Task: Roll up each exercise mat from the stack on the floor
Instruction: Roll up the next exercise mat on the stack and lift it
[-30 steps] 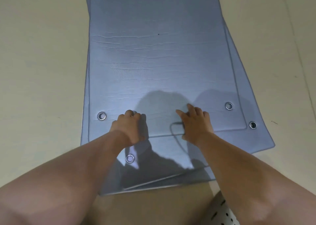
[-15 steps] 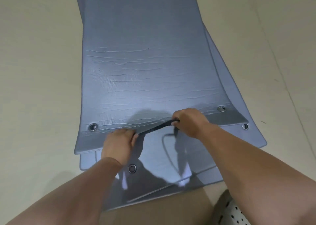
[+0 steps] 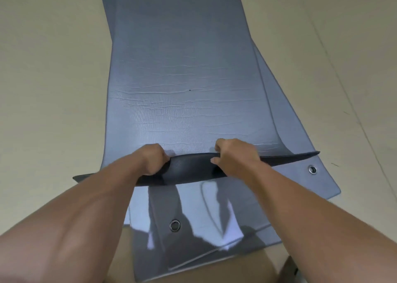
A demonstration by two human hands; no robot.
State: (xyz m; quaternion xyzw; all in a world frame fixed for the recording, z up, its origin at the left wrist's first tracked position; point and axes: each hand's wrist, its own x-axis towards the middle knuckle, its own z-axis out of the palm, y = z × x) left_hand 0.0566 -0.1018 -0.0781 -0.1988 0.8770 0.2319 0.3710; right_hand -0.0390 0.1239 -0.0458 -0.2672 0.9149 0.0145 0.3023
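A stack of blue-grey exercise mats lies on the floor, running away from me. The top mat [image 3: 182, 78] has its near edge [image 3: 193, 166] lifted and folded back, so its dark underside shows. My left hand [image 3: 153, 160] grips that raised edge left of centre. My right hand [image 3: 234, 156] grips it right of centre, fingers curled over the top. Under it lie the lower mats [image 3: 214, 218], fanned out at slightly different angles, with metal eyelets [image 3: 175, 225] near their corners.
Beige floor [image 3: 47, 78] surrounds the stack on both sides. A second eyelet [image 3: 312, 169] sits at the right corner of a lower mat. A brown cardboard-like surface [image 3: 247, 270] shows at the bottom edge, near my body.
Both hands took hold of the top mat's near edge and lifted it off the stack, folding it forward. The view has shifted forward and over the mats.
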